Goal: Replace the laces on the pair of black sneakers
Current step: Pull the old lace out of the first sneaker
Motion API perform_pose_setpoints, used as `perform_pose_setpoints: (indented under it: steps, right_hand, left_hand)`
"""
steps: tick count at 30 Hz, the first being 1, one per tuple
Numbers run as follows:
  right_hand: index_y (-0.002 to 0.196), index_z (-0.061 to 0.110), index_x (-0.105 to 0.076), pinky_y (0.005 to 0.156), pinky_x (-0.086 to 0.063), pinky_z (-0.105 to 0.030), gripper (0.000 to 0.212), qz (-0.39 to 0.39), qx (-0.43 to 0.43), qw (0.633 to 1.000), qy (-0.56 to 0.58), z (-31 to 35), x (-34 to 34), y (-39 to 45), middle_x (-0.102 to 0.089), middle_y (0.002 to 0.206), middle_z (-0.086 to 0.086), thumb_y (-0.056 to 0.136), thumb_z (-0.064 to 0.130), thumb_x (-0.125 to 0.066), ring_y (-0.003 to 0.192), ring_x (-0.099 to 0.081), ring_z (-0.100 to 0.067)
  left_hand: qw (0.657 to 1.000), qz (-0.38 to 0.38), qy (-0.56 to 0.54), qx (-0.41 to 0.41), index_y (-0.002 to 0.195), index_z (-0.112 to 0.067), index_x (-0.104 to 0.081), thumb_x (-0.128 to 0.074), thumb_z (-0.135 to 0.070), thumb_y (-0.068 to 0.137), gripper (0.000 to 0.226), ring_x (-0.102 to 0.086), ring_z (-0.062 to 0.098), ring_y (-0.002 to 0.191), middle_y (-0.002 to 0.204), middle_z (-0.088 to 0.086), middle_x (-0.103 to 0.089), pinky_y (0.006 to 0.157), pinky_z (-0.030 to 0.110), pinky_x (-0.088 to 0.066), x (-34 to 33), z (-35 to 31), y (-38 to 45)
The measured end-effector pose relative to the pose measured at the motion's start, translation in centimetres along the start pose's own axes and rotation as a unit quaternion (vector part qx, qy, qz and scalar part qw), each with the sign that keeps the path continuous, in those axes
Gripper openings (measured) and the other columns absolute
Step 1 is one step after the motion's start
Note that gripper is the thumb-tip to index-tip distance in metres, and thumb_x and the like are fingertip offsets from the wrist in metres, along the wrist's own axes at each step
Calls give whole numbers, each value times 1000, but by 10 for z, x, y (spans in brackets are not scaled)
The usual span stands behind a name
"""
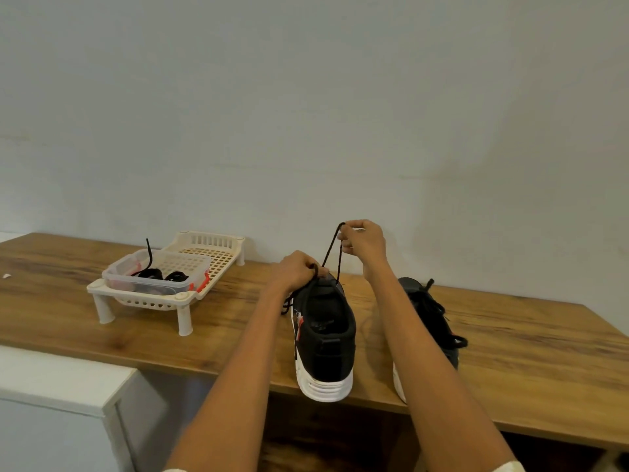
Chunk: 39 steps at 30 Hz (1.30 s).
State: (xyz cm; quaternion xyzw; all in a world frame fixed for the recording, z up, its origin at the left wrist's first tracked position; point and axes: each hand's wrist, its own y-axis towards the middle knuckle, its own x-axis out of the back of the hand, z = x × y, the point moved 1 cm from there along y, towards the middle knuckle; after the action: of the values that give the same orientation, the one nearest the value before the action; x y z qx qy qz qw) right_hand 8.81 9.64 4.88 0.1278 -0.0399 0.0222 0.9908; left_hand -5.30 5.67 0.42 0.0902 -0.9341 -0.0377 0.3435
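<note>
While my right hand (362, 245) pinches the lace (335, 250) loop high and my left hand (294, 270) grips the sneaker (323, 335) at frame centre, a hard tug could tip it off the surface (510, 352).

Wooden tabletop (527, 338): bare stretch at right of frame, beyond the second sneaker (439, 321). Bare strip also at left centre, between the cream rack (190, 267) and the nearer sneaker (323, 335). Rack stands on legs at upper left, a clear plastic box (155, 277) on it, one lace end sticking up. Both forearms fill the lower centre, flanking the nearer sneaker. A taut lace (335, 250) rises above it. Wall (306, 97) closes the table's far edge. White cabinet (58, 396) blocks lower left.
</note>
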Motion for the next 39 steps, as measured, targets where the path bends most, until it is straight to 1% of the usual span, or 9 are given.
perform_pose_setpoints:
  steps: [4,8,12,17,22,25,29,34,39]
  right_hand:
    - [101,9,-56,69,-57,-28,16,140,-32,984,-102,0,4,-4,-66,101,-13,88,11,-65,74,-64,-17]
    - [107,9,-67,68,-54,-20,20,303,-9,931,-202,-6,-2,-13,-67,92,-4,90,18,-64,78,-64,-14]
    - [92,1,-71,73,-58,-27,15,211,26,958,-194,-6,-3,-11,-71,89,-14,90,11,-61,72,-65,-18]
    - [90,3,-71,65,-58,-21,14,27,45,998,20,6,10,-4,-68,71,-6,88,17,-67,63,-65,-14]
    - [95,0,-70,67,-58,-24,20,-38,55,982,177,24,8,-1,-68,73,-7,87,18,-69,63,-66,-15]
    - [93,3,-70,68,-58,-25,16,-43,53,978,197,24,5,-2,-69,74,-6,88,19,-68,65,-67,-15]
    - [101,4,-68,72,-59,-27,17,11,23,991,131,2,7,1,-70,89,-12,90,16,-65,69,-67,-16]
    - [115,4,-65,70,-56,-19,26,245,19,957,-155,-16,-4,-12,-68,93,-7,91,12,-62,71,-64,-9]
    - [97,-1,-71,72,-58,-25,16,187,56,973,-122,-9,-13,-10,-69,87,-13,90,12,-63,68,-65,-14]
  left_hand:
    - [986,-154,-68,-17,76,-37,-73,-61,-24,89,22,-62,16,101,102,-8,-72,98,42,-44,14,-23,2]
    - [963,-147,-219,-53,72,-13,-71,-58,-5,89,23,-61,4,78,97,4,-72,71,18,-53,24,-41,3]
    - [960,-118,-250,-40,96,-3,-69,-57,-2,90,13,-58,15,86,94,8,-66,60,10,-48,17,-35,-4]
    - [979,-19,-190,72,140,-12,-39,-41,9,81,63,-40,27,127,135,11,-44,87,31,-36,25,-16,-9]
    - [966,107,-230,53,128,-12,-54,-50,-12,79,49,-49,19,117,133,8,-52,94,33,-37,22,-19,-18]
    - [982,99,-162,8,108,-9,-69,-54,-16,92,23,-62,13,96,108,4,-68,83,26,-48,13,-24,-12]
    - [990,-52,-132,-19,80,-24,-73,-63,-23,89,14,-67,22,94,96,1,-73,92,44,-51,12,-15,2]
    - [944,-164,-281,-59,103,-11,-73,-63,-24,90,21,-57,4,95,104,-1,-69,76,10,-42,28,-46,-3]
    - [939,-138,-309,-63,104,-9,-70,-58,-20,93,20,-55,4,66,76,-3,-61,59,14,-45,20,-47,-4]
